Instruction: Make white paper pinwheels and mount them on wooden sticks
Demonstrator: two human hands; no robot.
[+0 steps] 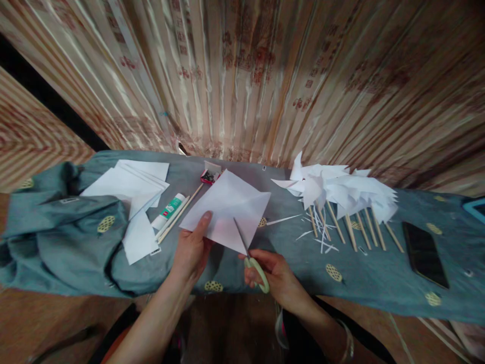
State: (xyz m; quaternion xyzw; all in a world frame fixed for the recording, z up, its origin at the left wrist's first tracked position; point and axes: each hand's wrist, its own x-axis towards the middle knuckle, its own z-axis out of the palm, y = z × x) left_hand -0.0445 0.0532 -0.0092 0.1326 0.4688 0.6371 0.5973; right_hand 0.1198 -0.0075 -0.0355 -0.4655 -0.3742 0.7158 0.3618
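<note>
Papers (121, 184) lie left of the glue (172, 207) and sticks (170, 226). The left hand (192, 248) pinches a sheet (225, 210) above the cloth (364, 278); the right hand (273, 269) grips scissors (248, 261) at the sheet's near corner. Then come pinwheels (341, 192) and a phone (425, 254).

A smooth, matt white square paper sheet (223, 202) meets pale-green plastic-handled metal scissors (250, 261) at the right fingers (270, 257); farther right, matt white paper pinwheels (337, 194) top pale wooden sticks (350, 233). Below those fingers spreads wrinkled grey-green patterned cloth (295, 268); beyond, a shiny beige pleated curtain (242, 86).
</note>
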